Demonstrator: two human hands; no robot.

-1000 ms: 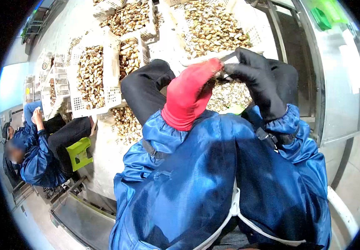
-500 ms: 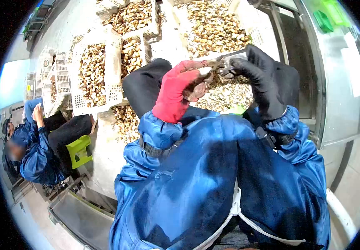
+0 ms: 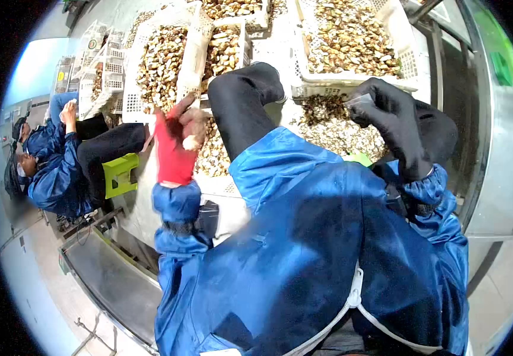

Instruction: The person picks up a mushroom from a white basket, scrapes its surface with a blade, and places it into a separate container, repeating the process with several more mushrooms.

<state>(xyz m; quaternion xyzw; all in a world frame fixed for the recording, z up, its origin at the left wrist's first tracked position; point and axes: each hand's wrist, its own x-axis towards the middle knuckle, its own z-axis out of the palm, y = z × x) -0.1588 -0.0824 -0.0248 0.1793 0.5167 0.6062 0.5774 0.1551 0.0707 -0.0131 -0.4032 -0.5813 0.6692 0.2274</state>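
My left hand [image 3: 178, 139], in a red glove with brown-stained fingers, reaches over the left side near a white crate's front edge. Its fingers are blurred but look spread, with a pale tip at the thumb. Below it lie loose brown-and-cream pieces [image 3: 212, 157] that look like shellfish. My right hand [image 3: 387, 113], in a black glove, is closed around a small flat grey blade-like piece [image 3: 361, 102]; its handle, if any, is hidden. Under that hand is a heap of small pale pieces [image 3: 342, 135], with a darker clump [image 3: 324, 108] at its far side.
White perforated crates [image 3: 357, 80] [image 3: 132, 107] full of similar pieces stand ahead and to the left. A co-worker [image 3: 60, 160] in blue sits at the far left beside a lime-green stool [image 3: 120, 174]. A metal-framed glass panel [image 3: 499, 172] runs along the right.
My left hand has moved away from the right hand, leftward to the crates. My right hand stays over the pale heap. The view has shifted, so the crates sit further right.
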